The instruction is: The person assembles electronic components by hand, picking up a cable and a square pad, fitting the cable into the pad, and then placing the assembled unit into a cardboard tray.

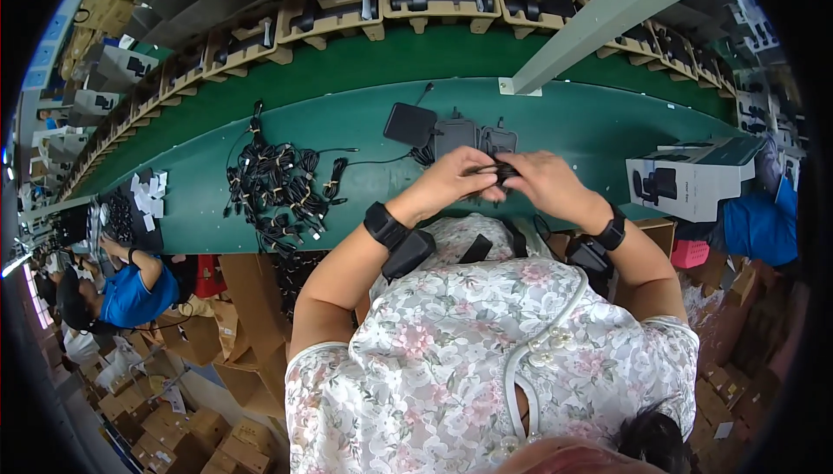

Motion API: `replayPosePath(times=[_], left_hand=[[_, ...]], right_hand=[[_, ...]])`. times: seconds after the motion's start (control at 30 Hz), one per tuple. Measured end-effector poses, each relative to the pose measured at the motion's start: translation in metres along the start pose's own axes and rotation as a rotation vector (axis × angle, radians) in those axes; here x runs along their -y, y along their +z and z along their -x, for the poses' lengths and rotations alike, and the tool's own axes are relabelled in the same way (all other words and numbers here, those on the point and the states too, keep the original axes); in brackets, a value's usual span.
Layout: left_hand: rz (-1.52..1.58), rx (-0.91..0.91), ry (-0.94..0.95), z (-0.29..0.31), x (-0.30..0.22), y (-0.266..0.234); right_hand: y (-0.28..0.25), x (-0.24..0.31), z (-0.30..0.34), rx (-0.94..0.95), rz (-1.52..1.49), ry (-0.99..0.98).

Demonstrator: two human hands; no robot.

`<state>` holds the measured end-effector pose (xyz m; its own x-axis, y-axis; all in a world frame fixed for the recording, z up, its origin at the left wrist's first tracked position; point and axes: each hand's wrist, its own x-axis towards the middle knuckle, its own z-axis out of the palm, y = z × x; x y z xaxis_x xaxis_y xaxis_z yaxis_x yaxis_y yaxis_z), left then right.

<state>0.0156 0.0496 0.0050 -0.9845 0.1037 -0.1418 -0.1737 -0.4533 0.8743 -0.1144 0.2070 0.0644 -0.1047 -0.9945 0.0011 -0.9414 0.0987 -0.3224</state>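
Observation:
Both hands meet over the green table, close to its near edge. My left hand has its fingers pinched on a dark bundled cable, and my right hand grips the same bundle from the other side. Fingers hide much of the bundle. Just beyond my hands lie black square devices: a glossy one tilted at the left, and two dull dark grey ones side by side. A thin black cable runs from beside them toward the left.
A heap of tied black cables lies left of my hands. At the right stands a white printed box. A grey post rises from the table's far side. Beyond runs a row of cardboard trays holding black parts. Another person in blue works at far left.

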Motion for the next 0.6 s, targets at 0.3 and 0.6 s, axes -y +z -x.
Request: replayPosePath(times=[0.3,0.6], left_hand=[[-0.074,-0.433,0.111,0.022,0.032,-0.043],[-0.120,-0.667,-0.002,0.040,0.045,-0.045]], right_hand=[[-0.095,-0.131,0.007,-0.360,0.270,0.536],[-0.147,-0.207,-0.118,-0.264,0.238,0.236]])
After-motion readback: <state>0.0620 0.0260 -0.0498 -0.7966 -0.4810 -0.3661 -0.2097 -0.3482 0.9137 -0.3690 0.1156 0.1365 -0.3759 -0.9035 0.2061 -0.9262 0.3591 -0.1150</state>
